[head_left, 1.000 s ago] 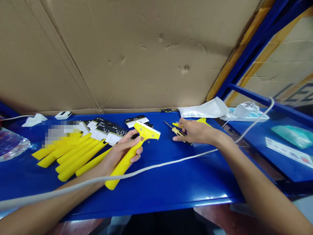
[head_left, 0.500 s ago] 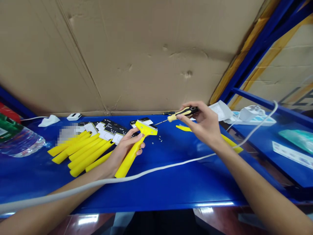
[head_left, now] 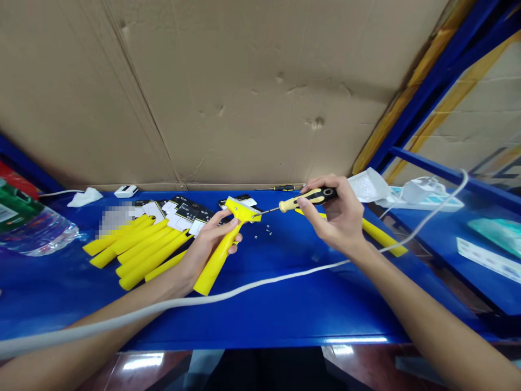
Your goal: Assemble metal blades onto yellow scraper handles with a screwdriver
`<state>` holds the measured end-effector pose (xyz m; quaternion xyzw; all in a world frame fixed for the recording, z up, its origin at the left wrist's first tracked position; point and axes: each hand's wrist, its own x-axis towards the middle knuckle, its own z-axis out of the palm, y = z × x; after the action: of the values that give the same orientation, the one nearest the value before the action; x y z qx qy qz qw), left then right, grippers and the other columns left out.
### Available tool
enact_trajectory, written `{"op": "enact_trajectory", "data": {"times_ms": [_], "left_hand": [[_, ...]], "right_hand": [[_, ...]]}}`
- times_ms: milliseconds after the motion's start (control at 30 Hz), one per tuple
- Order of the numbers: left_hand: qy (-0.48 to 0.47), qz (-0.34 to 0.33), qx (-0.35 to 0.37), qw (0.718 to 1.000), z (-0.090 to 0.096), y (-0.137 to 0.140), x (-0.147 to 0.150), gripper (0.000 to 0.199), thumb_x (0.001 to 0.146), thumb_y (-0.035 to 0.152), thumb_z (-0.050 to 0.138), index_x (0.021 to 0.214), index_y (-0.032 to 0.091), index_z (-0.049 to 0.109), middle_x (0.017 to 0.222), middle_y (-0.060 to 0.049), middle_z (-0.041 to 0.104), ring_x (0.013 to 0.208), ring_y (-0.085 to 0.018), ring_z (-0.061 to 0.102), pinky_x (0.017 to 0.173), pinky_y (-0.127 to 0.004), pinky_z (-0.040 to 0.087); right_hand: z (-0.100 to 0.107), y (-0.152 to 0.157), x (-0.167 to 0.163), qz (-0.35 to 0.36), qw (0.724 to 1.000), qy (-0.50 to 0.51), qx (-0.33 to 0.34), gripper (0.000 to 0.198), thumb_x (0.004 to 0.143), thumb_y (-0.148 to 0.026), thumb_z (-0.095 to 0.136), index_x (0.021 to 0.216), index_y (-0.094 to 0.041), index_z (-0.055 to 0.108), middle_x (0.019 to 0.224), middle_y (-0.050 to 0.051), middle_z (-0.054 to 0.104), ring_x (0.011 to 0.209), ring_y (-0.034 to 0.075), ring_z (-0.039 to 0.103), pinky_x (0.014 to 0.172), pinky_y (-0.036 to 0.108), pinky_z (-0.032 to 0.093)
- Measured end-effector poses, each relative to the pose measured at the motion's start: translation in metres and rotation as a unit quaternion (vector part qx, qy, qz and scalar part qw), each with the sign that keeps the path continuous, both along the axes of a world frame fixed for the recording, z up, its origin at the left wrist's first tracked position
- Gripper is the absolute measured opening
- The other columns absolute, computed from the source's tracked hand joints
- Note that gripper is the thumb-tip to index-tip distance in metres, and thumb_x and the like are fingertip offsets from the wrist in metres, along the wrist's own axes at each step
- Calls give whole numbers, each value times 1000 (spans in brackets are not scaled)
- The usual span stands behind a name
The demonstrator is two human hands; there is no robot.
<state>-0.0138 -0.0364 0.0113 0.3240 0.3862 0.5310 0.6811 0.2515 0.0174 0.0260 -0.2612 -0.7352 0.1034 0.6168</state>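
Observation:
My left hand point(head_left: 214, 238) is closed around the neck of a yellow scraper point(head_left: 220, 259), its wide head tilted up and its handle pointing down toward me. My right hand point(head_left: 336, 214) grips a screwdriver point(head_left: 307, 199) with a cream and black handle. The screwdriver's thin shaft points left, and its tip meets the right-hand screw on the scraper's head. Several tiny screws or nuts point(head_left: 267, 230) lie on the blue table just right of the scraper. Behind the head are black-and-white packages point(head_left: 246, 200), partly hidden.
Several yellow scraper handles point(head_left: 152, 255) lie at left beside black-and-white cards point(head_left: 189, 212). A second screwdriver point(head_left: 283, 188) rests by the cardboard wall. A white cable point(head_left: 285, 275) crosses in front of both forearms. A bottle point(head_left: 36, 222) stands left; a power strip point(head_left: 442, 202) lies right.
The screwdriver's tip has moved from behind the scraper's head onto its right-hand screw. My right hand has shifted slightly right and down. The left hand still holds the scraper.

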Motion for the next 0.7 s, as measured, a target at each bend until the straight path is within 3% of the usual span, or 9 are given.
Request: {"op": "enact_trajectory", "data": {"times_ms": [200,433,600,700], "left_hand": [[-3,4,-14,1000,5,-1,2,47,83,19,88,122,21,61,103,-6,70,64,-11,65,45,-17,46],[6,3,-5,1000,6,-2,0,44,83,20,88,120,20,63,95,-5,71,62,-13,66,45,-18,47],[13,5,6,1000,-1,0,-2,42,84,19,87,120,19,64,94,-7,71,66,-14,67,46,-17,49],[11,0,17,1000,-5,2,-5,42,85,20,86,122,19,64,101,-10,73,68,-14,68,47,-17,48]], "right_hand": [[-4,2,0,8,1000,-10,4,24,93,-24,81,111,-25,64,102,5,68,88,22,68,76,38,57],[-4,1,2,-34,998,-37,39,34,90,-29,87,115,-27,65,101,4,72,87,22,69,79,39,58],[-5,-6,-3,106,993,-14,-43,43,97,-28,79,133,-27,55,129,10,73,114,28,77,95,46,65],[-4,-7,-7,122,991,18,-48,37,97,-27,80,126,-27,57,120,8,76,105,26,81,91,44,69]]}}
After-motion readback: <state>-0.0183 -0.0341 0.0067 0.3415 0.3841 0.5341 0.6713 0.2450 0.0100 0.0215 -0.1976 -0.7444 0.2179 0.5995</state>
